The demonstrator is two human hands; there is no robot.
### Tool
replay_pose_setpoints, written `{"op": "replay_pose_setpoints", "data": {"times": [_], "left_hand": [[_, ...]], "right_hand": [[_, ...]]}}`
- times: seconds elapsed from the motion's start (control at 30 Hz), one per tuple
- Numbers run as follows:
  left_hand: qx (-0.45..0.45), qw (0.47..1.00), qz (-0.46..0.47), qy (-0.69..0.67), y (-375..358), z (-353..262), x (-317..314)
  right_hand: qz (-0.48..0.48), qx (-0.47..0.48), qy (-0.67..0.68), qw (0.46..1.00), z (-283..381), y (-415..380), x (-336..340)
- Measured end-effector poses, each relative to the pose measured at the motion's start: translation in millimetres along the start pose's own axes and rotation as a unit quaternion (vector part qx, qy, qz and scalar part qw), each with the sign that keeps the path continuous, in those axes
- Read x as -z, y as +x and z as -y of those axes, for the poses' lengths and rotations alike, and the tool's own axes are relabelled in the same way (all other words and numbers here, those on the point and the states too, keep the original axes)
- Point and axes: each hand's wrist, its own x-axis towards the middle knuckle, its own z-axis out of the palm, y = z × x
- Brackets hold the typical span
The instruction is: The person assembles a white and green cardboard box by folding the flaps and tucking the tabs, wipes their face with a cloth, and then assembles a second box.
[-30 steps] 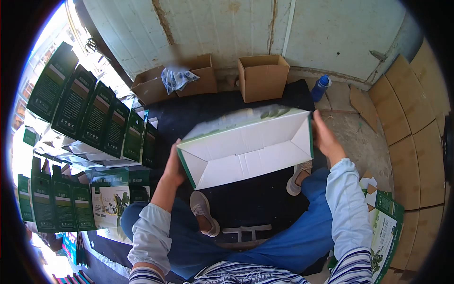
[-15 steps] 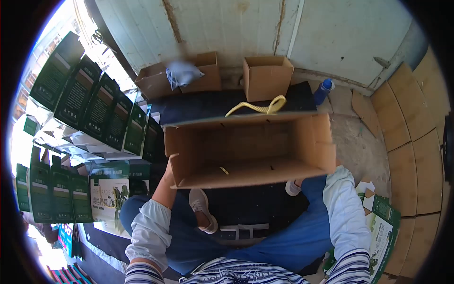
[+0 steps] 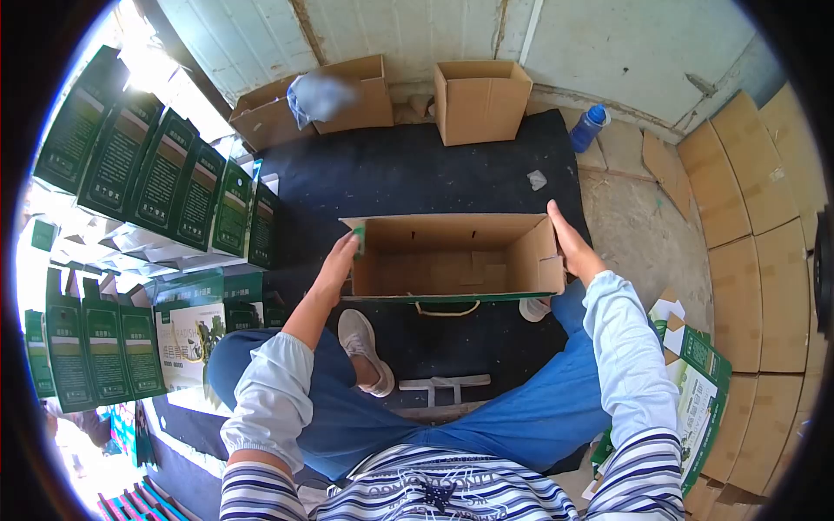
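An open-topped cardboard box (image 3: 452, 280), brown inside with a green outer edge, sits low between my legs above the black mat. A yellow rope handle (image 3: 447, 311) shows along its near side. My left hand (image 3: 337, 267) is at the box's left end, its fingers closed over the edge beside a small green patch. At the right end, my right hand (image 3: 575, 245) rests its palm side against the wall with the fingers stretched out. Inside the box I see only bare cardboard and slots in the far wall.
Green printed cartons (image 3: 148, 174) stand in rows on the left. Two brown boxes (image 3: 365, 100) (image 3: 482, 108) and a blue bottle (image 3: 589, 128) are at the back. Stacked brown cartons (image 3: 738, 226) line the right side. A white H-shaped piece (image 3: 445, 387) lies between my feet.
The box has moved down and away from my body, and looks smaller. The rope loop at its far side is gone from view; a rope now shows on the near side. My right fingers have come into sight.
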Motion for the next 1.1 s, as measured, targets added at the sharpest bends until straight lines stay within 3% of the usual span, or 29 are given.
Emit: {"op": "replay_pose_setpoints", "data": {"times": [0.1,0.17,0.23,0.27,0.33,0.37,0.43,0.47,0.57,0.67,0.9,1.03,1.07,1.1], "left_hand": [[-0.065,0.989,-0.028,0.130,11,0,-3],[-0.110,0.967,-0.043,0.227,42,21,3],[-0.210,0.879,-0.054,0.425,43,18,1],[-0.257,0.816,-0.056,0.515,43,18,-1],[-0.277,0.789,0.000,0.549,23,-7,-9],[-0.286,0.774,0.027,0.565,16,-16,-13],[-0.221,0.809,0.002,0.544,15,-16,-17],[-0.190,0.824,-0.011,0.533,15,-17,-19],[-0.169,0.802,0.013,0.572,-7,-37,-27],[-0.169,0.790,0.021,0.589,0,-31,-26],[-0.181,0.829,0.002,0.529,-5,-25,-20],[-0.195,0.827,0.003,0.527,-2,-21,-19],[-0.192,0.823,0.008,0.534,-3,-22,-18],[-0.188,0.827,0.005,0.529,-5,-22,-18]], "right_hand": [[-0.033,0.029,-0.040,0.998,6,0,-3],[-0.053,0.070,-0.172,0.981,7,3,-1],[-0.106,0.103,-0.349,0.925,14,3,-3],[-0.089,0.068,-0.331,0.937,15,0,-4],[-0.054,-0.002,-0.292,0.955,28,-16,-21],[-0.044,0.031,-0.411,0.910,23,-14,-22],[-0.018,0.098,-0.626,0.773,19,-14,-35],[-0.005,0.083,-0.698,0.711,22,-17,-34],[0.042,0.066,-0.772,0.630,26,-8,-36],[0.056,0.081,-0.854,0.511,16,-6,-46],[-0.065,0.340,-0.775,0.529,6,-19,-29],[-0.171,0.406,-0.728,0.526,20,-36,-57],[-0.200,0.472,-0.688,0.514,24,-36,-63],[-0.232,0.522,-0.683,0.456,28,-35,-68]]}}
